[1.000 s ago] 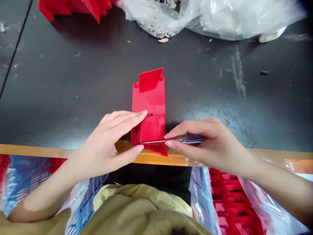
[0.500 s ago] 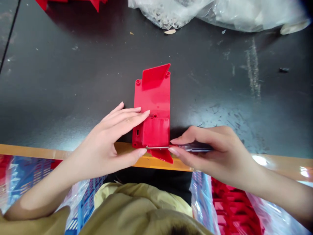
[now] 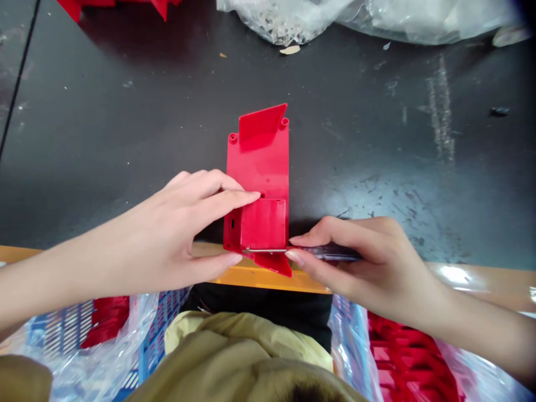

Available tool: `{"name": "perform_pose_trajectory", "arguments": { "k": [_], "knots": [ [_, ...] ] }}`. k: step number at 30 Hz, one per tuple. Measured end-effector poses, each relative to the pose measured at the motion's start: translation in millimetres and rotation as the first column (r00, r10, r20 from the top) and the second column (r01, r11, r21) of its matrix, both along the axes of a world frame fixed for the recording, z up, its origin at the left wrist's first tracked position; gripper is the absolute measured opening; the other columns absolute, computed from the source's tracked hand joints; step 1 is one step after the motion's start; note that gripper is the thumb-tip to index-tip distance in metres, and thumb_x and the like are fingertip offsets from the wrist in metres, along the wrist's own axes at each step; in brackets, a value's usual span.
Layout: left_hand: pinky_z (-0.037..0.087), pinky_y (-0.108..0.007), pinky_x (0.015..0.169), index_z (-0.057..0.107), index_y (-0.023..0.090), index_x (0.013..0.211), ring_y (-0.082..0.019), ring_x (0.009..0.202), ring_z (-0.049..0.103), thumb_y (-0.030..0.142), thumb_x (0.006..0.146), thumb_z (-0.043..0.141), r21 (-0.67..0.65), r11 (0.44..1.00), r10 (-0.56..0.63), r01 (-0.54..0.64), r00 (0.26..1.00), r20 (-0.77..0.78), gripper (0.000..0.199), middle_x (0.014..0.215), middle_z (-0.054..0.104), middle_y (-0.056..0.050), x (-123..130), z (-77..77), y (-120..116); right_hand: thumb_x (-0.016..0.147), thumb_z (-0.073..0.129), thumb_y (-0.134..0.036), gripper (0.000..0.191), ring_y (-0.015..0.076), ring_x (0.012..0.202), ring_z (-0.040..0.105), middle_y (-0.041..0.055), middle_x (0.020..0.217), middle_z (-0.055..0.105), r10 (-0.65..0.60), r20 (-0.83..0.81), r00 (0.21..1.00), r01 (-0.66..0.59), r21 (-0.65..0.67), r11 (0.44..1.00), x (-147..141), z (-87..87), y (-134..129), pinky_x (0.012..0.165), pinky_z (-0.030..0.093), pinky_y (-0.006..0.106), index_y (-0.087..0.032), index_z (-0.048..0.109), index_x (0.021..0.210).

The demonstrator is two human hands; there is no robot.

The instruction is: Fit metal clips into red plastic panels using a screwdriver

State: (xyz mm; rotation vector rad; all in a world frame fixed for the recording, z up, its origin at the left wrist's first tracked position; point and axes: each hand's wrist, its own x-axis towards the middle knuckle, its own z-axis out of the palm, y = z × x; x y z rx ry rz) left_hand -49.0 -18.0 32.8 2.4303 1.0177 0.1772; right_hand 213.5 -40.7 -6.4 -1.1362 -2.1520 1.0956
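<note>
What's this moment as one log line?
left hand: at red part | right hand: gripping tool, shaft across near end | bag: far side

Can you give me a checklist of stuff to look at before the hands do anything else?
1. Left hand steadying the red part: ok, its fingers reach over the part's left side.
2. Right hand gripping the thin tool: ok, thumb and fingers pinch the handle.
3. Tool's metal tip set properly: cannot tell; it is too small to see what it touches.
4. Red part well back from the table edge: not ok, its near flap reaches over the yellowish edge strip.
5. Plastic bag out of the way: ok, it sits on the table's far side.
</note>
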Motion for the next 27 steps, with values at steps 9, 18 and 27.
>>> {"name": "perform_pose_trajectory", "arguments": {
  "k": [9,18,27],
  "knots": [
    [0.048,-0.021,0.065,0.055,0.028,0.127,-0.015,0.086,0.060,0.043,0.086,0.067,-0.221,0.975,0.004,0.006,0.999,0.045,0.046,0.113,0.055,-0.001,0.9,3.4,14.6,0.088,0.065,-0.029,0.015,0.0057,0.040,0.050,-0.0039,0.056,0.067,-0.017,0.025,1.000,0.013,0.148,0.989,-2.6,0.2,-0.9,0.039,0.038,0.021,-0.017,0.066,0.080],
    [0.048,-0.021,0.076,0.058,0.025,0.125,-0.014,0.094,0.058,0.043,0.084,0.071,-0.183,0.983,-0.001,0.017,0.996,0.088,0.047,0.112,0.056,0.000,1.7,-4.8,16.5,0.090,0.063,-0.028,0.017,0.0115,0.044,0.061,0.0026,0.060,0.070,-0.014,0.089,0.996,-0.007,0.228,0.974,-2.1,-2.0,-4.2,0.043,0.043,0.027,-0.015,0.066,0.080],
    [0.048,-0.023,0.080,0.058,0.025,0.124,-0.014,0.094,0.056,0.037,0.083,0.072,-0.260,0.966,0.048,-0.005,0.986,0.161,0.045,0.110,0.054,-0.001,2.5,-11.6,17.0,0.092,0.060,-0.029,0.018,0.0111,0.045,0.059,0.0021,0.061,0.070,-0.016,0.099,0.995,-0.004,0.199,0.980,-2.9,-2.8,-7.6,0.045,0.042,0.028,-0.017,0.063,0.079]
  ]
}}
